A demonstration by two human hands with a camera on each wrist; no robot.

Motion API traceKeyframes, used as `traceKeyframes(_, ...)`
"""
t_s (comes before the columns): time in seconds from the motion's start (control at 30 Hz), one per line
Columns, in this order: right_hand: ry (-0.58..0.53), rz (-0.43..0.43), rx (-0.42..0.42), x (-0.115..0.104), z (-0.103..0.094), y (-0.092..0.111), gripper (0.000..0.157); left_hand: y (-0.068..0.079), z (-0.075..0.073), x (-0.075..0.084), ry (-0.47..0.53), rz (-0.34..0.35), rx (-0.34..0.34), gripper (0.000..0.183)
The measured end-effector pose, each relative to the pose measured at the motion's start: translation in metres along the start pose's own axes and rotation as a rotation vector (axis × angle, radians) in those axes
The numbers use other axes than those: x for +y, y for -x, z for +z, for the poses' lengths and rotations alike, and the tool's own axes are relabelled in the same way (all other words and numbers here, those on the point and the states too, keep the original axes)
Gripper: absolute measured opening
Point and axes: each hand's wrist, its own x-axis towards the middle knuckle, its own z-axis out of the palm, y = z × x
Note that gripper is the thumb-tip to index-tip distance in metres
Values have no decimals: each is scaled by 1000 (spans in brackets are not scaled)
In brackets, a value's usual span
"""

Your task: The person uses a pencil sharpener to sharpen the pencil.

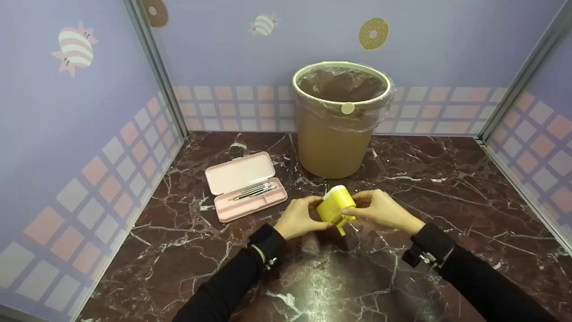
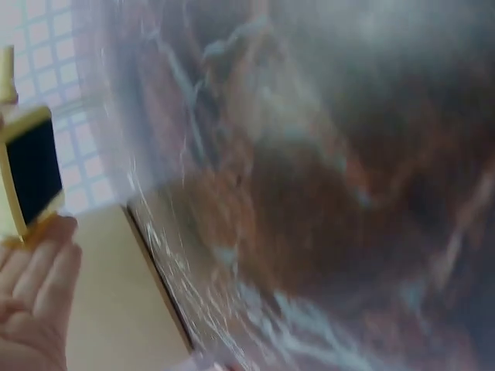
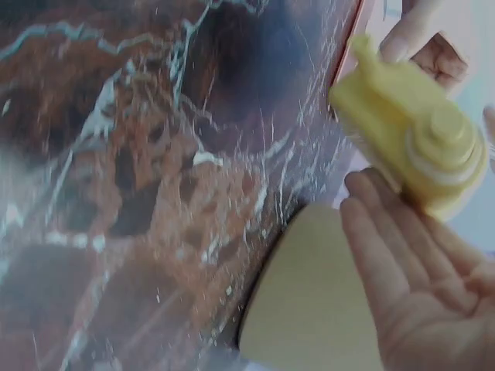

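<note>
Both hands hold a yellow hand-crank pencil sharpener (image 1: pixel 333 206) above the table, tilted, in front of the bin. My left hand (image 1: pixel 298 218) grips its left side between thumb and fingers. From the other side my right hand (image 1: pixel 385 210) pinches it, thumb in front and fingers behind. In the right wrist view the sharpener (image 3: pixel 410 116) shows a round hub and a projecting peg. A dark panel in a yellow frame is visible on the sharpener (image 2: pixel 32 171) in the left wrist view, where the left fingers (image 2: pixel 46 290) lie along its lower edge.
An open pink pencil case (image 1: pixel 241 172) lies to the left, with several pencils (image 1: pixel 254 191) in its tray. Behind the hands stands a tan bin (image 1: pixel 335 147) lined with a clear bag. Patterned panels (image 1: pixel 214 53) enclose the marble-look table (image 1: pixel 187 268).
</note>
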Motion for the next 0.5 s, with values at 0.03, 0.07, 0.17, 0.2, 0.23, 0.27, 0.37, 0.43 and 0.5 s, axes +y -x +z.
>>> traceKeyframes(0.03, -7, -25, -33, -1, -2, 1, 54, 0, -3, -1, 34, 0, -20, 66)
traceKeyframes(0.07, -5, -50, -66, -1, -5, 2, 59, 0, -6, -2, 60, 2, -38, 67)
traceKeyframes(0.17, 26, -118, -148, -4, -12, 5, 78, -1, -13, -4, 117, 6, -108, 69)
traceKeyframes(0.2, 41, -133, -164, -4, -15, 6, 86, -1, -15, -4, 126, 7, -133, 70)
traceKeyframes(0.23, 51, -145, -178, -5, -17, 7, 92, -1, -16, -4, 132, 9, -156, 71)
traceKeyframes(0.27, 57, -154, -190, -6, -19, 8, 98, -1, -17, -4, 141, 13, -176, 71)
traceKeyframes(0.37, 52, -177, -213, -8, -22, 8, 106, -2, -17, -4, 181, 4, -230, 70)
traceKeyframes(0.43, 65, -196, -222, -9, -23, 8, 106, -1, -16, -4, 207, -6, -253, 69)
traceKeyframes(0.5, 84, -216, -230, -9, -22, 7, 104, 0, -14, -3, 225, -16, -272, 67)
